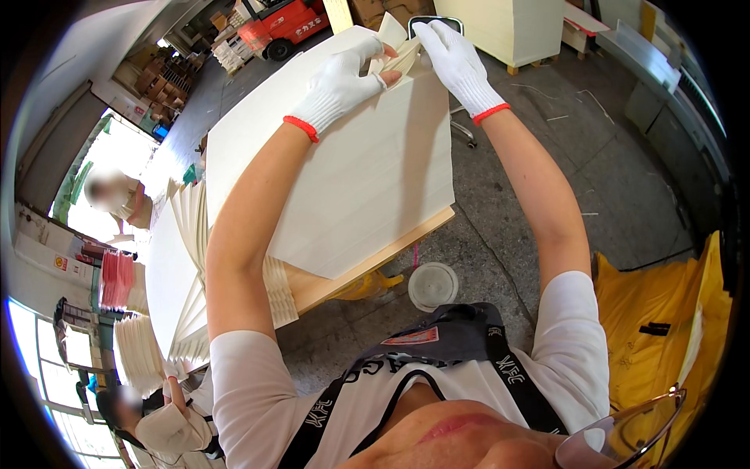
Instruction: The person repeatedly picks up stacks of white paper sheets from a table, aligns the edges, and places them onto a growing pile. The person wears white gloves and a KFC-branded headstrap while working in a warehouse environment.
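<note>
A large stack of white paper sheets (351, 187) lies in front of me on a wooden board (375, 262). At its far right corner, several sheets are lifted and curled up (402, 62). My left hand (340, 82), in a white knit glove with bare fingertips, grips these curled sheets between thumb and fingers. My right hand (455, 66), gloved in white with a red cuff, is at the same corner, with its fingers bent over the sheets' edge. Its thumb is hidden.
Fanned paper stacks (187, 234) stand at left, near two other people. A red forklift (281, 27) is far back. A tall pale stack (500, 31) stands beyond my right hand. A round white-lidded bucket (433, 286) and yellow sheeting (648, 328) are nearer.
</note>
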A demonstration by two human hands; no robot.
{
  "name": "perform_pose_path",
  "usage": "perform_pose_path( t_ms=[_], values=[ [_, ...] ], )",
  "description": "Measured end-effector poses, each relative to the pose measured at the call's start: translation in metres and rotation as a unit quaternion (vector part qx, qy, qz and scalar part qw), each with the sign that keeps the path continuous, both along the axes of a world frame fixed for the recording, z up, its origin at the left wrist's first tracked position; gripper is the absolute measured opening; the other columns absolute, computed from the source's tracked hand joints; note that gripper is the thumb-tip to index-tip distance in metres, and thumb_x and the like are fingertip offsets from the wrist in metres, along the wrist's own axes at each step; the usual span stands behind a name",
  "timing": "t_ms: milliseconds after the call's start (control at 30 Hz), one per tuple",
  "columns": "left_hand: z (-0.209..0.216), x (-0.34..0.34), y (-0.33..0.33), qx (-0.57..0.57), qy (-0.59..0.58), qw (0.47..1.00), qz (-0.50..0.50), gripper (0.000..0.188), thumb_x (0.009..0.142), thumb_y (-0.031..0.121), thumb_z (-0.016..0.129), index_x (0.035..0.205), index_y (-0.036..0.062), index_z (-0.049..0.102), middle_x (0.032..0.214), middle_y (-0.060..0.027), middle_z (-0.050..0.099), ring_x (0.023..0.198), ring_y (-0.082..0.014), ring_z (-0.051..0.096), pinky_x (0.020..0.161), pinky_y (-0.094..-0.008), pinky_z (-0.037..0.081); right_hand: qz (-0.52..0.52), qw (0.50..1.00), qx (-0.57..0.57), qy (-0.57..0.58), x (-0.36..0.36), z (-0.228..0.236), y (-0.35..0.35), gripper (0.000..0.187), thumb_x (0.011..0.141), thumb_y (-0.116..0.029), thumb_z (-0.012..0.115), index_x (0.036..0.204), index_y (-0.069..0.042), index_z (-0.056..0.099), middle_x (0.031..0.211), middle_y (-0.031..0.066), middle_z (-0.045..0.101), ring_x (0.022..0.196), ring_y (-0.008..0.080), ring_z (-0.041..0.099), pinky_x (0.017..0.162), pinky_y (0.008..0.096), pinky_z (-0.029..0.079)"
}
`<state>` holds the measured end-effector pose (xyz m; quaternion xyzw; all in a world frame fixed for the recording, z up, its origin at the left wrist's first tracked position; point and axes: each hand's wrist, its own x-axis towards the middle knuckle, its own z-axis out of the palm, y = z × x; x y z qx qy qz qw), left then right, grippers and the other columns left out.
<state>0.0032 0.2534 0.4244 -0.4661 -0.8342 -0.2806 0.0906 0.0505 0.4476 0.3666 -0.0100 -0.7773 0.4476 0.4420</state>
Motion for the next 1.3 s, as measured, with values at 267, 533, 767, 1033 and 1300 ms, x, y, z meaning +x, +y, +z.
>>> perform_pose_path(
  t_ms=[267, 533, 767, 1033, 1300],
  values=[
    [0.003, 0.004, 0.001, -0.005, -0.004, 1.0, 0.006, 0.031, 0.087, 0.026, 0.072, 0.115, 0.0131, 0.067, 0.076, -0.0023, 0.06, 0.07, -0.0121, 0.058, 0.066, -0.0293, 0.046, -0.007, 1.0, 0.01, 0.013, -0.002, -0.002, 0.003, 0.057, 0.097, -0.056, 0.041, 0.085, -0.002, 0.056, 0.075, 0.0156, 0.056, 0.073, 0.0324, 0.055, 0.073, 0.0397, 0.044],
    [-0.001, 0.0, 0.001, -0.006, 0.054, 0.998, -0.005, 0.04, 0.089, 0.01, 0.057, 0.129, 0.0132, 0.06, 0.1, -0.0106, 0.071, 0.085, -0.0163, 0.064, 0.08, -0.032, 0.051, 0.019, 0.999, -0.023, -0.026, 0.007, 0.001, 0.004, 0.056, 0.096, -0.056, 0.046, 0.091, -0.002, 0.059, 0.077, 0.0125, 0.06, 0.075, 0.0245, 0.058, 0.075, 0.0364, 0.046],
    [0.001, -0.007, 0.004, -0.003, 0.04, 0.999, -0.036, 0.042, 0.091, 0.008, 0.052, 0.133, 0.0075, 0.054, 0.112, -0.0142, 0.069, 0.096, -0.0222, 0.067, 0.086, -0.0352, 0.052, 0.039, 0.999, -0.012, -0.008, 0.003, -0.008, 0.011, 0.048, 0.095, -0.049, 0.052, 0.092, -0.001, 0.059, 0.075, 0.0111, 0.058, 0.071, 0.0201, 0.054, 0.071, 0.0341, 0.045],
    [0.002, -0.02, 0.01, 0.006, 0.016, 1.0, -0.021, 0.033, 0.093, 0.017, 0.062, 0.124, 0.0056, 0.06, 0.112, -0.0099, 0.068, 0.099, -0.0197, 0.066, 0.086, -0.0335, 0.051, 0.073, 0.992, -0.095, -0.042, 0.002, 0.0, 0.0, 0.045, 0.095, -0.047, 0.051, 0.088, -0.003, 0.061, 0.074, 0.0066, 0.062, 0.07, 0.0169, 0.056, 0.068, 0.0321, 0.044],
    [0.002, 0.0, 0.002, -0.018, -0.129, 0.991, -0.041, 0.043, 0.088, 0.021, 0.073, 0.127, 0.0083, 0.062, 0.099, -0.0064, 0.07, 0.081, -0.0127, 0.062, 0.072, -0.0295, 0.051, 0.034, 0.995, -0.079, -0.054, 0.0, -0.004, 0.004, 0.046, 0.093, -0.05, 0.05, 0.089, -0.006, 0.064, 0.076, 0.0055, 0.066, 0.071, 0.0171, 0.059, 0.069, 0.0331, 0.045]
  ],
)
